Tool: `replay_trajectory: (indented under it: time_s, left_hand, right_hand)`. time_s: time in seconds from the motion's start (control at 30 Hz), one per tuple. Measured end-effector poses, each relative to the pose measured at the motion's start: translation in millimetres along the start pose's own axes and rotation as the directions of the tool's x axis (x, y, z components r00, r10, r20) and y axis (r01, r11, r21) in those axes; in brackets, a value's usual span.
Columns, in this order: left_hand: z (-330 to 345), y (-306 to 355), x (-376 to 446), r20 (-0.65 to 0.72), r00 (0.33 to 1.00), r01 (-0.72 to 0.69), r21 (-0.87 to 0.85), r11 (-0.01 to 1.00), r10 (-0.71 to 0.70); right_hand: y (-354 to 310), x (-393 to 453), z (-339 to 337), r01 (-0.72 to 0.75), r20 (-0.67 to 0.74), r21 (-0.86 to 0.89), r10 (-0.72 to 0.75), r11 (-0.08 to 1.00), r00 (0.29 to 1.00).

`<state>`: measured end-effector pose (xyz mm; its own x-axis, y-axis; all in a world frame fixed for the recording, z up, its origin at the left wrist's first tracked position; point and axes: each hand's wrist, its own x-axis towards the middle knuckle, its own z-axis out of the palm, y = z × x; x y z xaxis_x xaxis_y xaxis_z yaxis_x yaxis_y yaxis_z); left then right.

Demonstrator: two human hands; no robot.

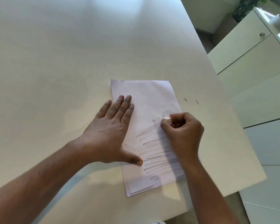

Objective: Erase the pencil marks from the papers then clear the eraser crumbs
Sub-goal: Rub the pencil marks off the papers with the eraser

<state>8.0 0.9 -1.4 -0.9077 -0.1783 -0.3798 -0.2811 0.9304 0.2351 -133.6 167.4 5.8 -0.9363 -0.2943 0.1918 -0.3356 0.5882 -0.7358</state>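
Observation:
A thin stack of white papers lies on the table, its top sheet carrying rows of grey pencil strokes on the near half. My left hand lies flat with straight fingers on the stack's left edge, thumb pressed near the strokes. My right hand curls round a small white eraser, whose tip touches the paper just above the pencil strokes. Dark eraser crumbs lie on the sheet beside the eraser.
The white table stretches far to the left and back. Two more crumbs lie on it right of the papers. The table's right edge runs close by, with pale cabinets and a plant beyond it.

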Motion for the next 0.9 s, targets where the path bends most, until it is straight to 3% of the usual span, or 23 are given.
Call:
replay_trajectory:
  time_s: [0.07, 0.17, 0.33, 0.37, 0.47, 0.5, 0.63, 0.67, 0.73, 0.8, 0.9]
  left_hand:
    - [1, 0, 0, -0.003, 1.0, 0.001, -0.002, 1.0, -0.001]
    - [1, 1, 1, -0.01, 1.0, 0.004, -0.009, 1.0, -0.004]
    - [0, 1, 1, -0.001, 1.0, 0.002, 0.0, 1.0, -0.002]
    - [0, 1, 1, -0.001, 1.0, 0.003, -0.002, 1.0, -0.003]
    - [0, 1, 1, -0.004, 1.0, 0.006, -0.008, 1.0, -0.006]
    - [0, 1, 1, 0.001, 1.0, 0.004, -0.006, 1.0, -0.004]
    - [-1, 1, 1, 0.008, 1.0, 0.004, -0.007, 1.0, -0.004]
    - [-1, 1, 1, 0.004, 1.0, 0.004, -0.008, 1.0, -0.004]
    - [0, 1, 1, 0.002, 1.0, 0.007, -0.012, 1.0, -0.007]
    - [0, 1, 1, 0.0, 1.0, 0.008, -0.011, 1.0, -0.008]
    - [-1, 1, 1, 0.009, 1.0, 0.009, 0.007, 1.0, -0.009]
  right_hand:
    - [-9, -15, 8, 0.073, 0.035, -0.027, -0.072, 0.997, 0.997]
    - [-25, -53, 16, 0.163, 0.252, 0.064, -0.174, 0.985, 0.952]
    - [1, 2, -5, 0.026, -0.002, -0.057, -0.027, 0.998, 1.0]
    - [-4, -5, -1, 0.063, 0.027, -0.074, -0.061, 0.995, 0.998]
    - [-26, -46, 11, 0.154, 0.285, 0.028, -0.155, 0.988, 0.946]
    - [-23, -41, 10, 0.144, 0.277, 0.021, -0.144, 0.989, 0.95]
    - [2, 10, -8, 0.012, 0.005, -0.097, -0.012, 0.995, 1.0]
    - [-2, 4, -7, 0.047, 0.016, -0.111, -0.045, 0.993, 0.999]
    - [-18, -30, 6, 0.125, 0.18, -0.024, -0.119, 0.992, 0.976]
    - [-25, -49, 9, 0.1, 0.317, 0.071, -0.118, 0.992, 0.941]
    - [-1, -11, -1, 0.031, 0.113, 0.012, -0.032, 0.999, 0.993]
